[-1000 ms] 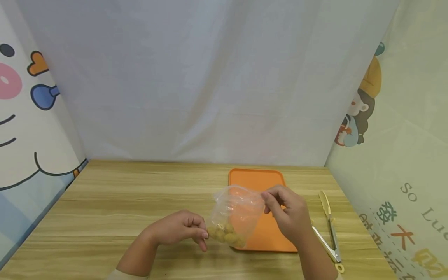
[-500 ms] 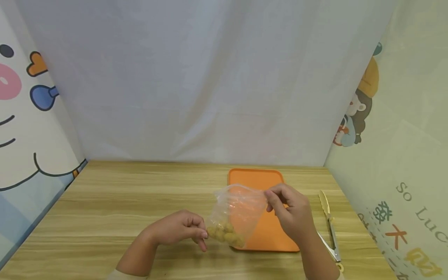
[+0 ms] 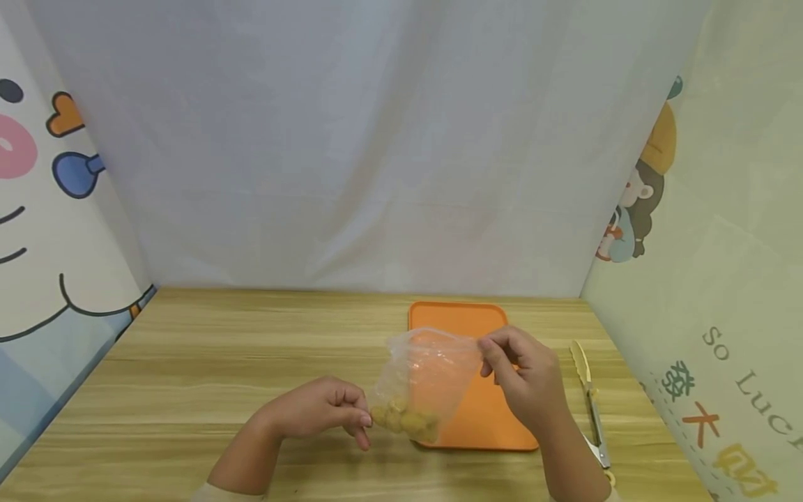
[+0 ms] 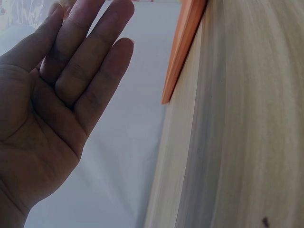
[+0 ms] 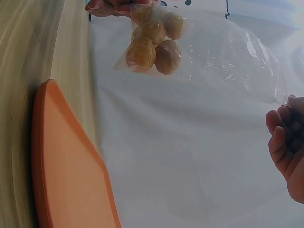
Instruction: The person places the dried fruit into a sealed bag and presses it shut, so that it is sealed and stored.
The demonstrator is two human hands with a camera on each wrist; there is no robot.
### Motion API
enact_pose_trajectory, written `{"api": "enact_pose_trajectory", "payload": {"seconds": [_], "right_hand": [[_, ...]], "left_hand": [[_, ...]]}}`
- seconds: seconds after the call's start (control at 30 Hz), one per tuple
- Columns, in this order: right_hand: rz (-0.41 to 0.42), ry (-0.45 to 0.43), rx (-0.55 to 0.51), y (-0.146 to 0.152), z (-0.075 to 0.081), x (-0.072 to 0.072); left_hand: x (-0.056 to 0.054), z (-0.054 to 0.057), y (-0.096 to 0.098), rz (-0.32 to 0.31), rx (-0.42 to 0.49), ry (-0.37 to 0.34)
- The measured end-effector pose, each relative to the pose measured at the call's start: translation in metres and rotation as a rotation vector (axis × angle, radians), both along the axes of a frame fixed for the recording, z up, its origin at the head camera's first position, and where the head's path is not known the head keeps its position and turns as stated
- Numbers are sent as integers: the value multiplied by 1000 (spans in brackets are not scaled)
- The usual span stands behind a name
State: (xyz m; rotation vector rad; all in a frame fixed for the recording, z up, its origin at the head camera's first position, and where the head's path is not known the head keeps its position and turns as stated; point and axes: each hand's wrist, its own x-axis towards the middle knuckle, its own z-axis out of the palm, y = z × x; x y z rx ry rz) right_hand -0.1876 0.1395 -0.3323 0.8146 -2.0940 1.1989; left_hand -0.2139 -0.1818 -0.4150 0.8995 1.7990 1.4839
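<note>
A clear zip bag point(image 3: 439, 369) hangs tilted over the left part of an orange tray point(image 3: 489, 422). Several round, yellow-brown balls point(image 5: 149, 38) lie together in its bottom end. My left hand point(image 3: 323, 410) pinches the lower left corner, beside the balls, between thumb and finger; its other fingers stretch out in the left wrist view. With thumb and fingertips, my right hand point(image 3: 527, 376) grips the upper right corner at the zip edge. Between the two hands the plastic is drawn out, and the right wrist view shows the balls raised above the tray's level.
Metal tongs point(image 3: 594, 411) with pale yellow tips lie to the right of the tray, partly behind the right forearm. A wood-grain table point(image 3: 251, 348) carries everything. A pale cloth point(image 3: 282, 174) hangs behind it, and printed curtains point(image 3: 721, 244) stand at both sides.
My right hand has moved slightly right and up, pulling the bag's upper corner with it. The left hand has stayed in place, still pinching the lower corner.
</note>
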Motion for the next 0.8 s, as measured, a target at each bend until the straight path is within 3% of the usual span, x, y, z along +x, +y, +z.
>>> {"api": "enact_pose_trajectory", "payload": {"seconds": [0.8], "right_hand": [[50,14,-32,14,2,9]], "left_hand": [[20,4,11,25,-7,14]]}}
